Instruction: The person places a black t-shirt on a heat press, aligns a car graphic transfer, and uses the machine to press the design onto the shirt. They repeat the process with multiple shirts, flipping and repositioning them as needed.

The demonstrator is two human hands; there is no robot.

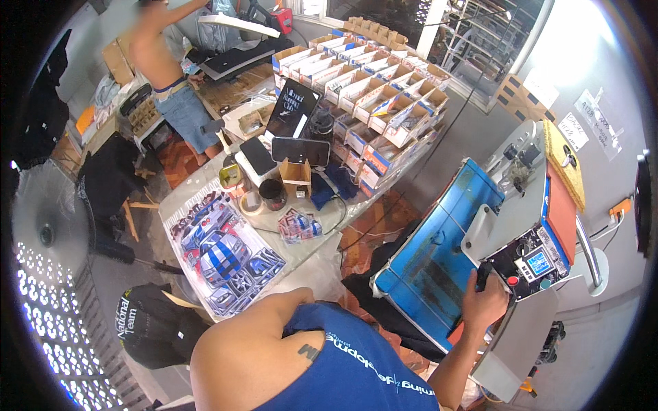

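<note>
Handle (482, 275): gripped in my right hand (485, 305), fingers closed about it, top end projecting above the fist; it sits at the front of the grey machine (510, 216).
Wrist (474, 330): best held straight, I judge, so force passes evenly along the arm; apply it smoothly, without jerking.
Red button (513, 281): just beside my knuckles on the control panel (519, 255); fingers should clear it to avoid accidental contact.
Blue bed (439, 236): beyond and left of my grip; I should check its surface before applying force.
Dark cloth (361, 286): at the bed's left side; a possible snag, to be cleared if it catches.
Left hand: out of view; I cannot tell its state.
Table (312, 264): left of the bed, bearing a large printed sheet (223, 253) and small printed pieces (299, 226).
Cardboard boxes (370, 89): rows of open trays, stacked behind the table items.
Co-worker (164, 68): upper left, well apart from my grip.
</note>
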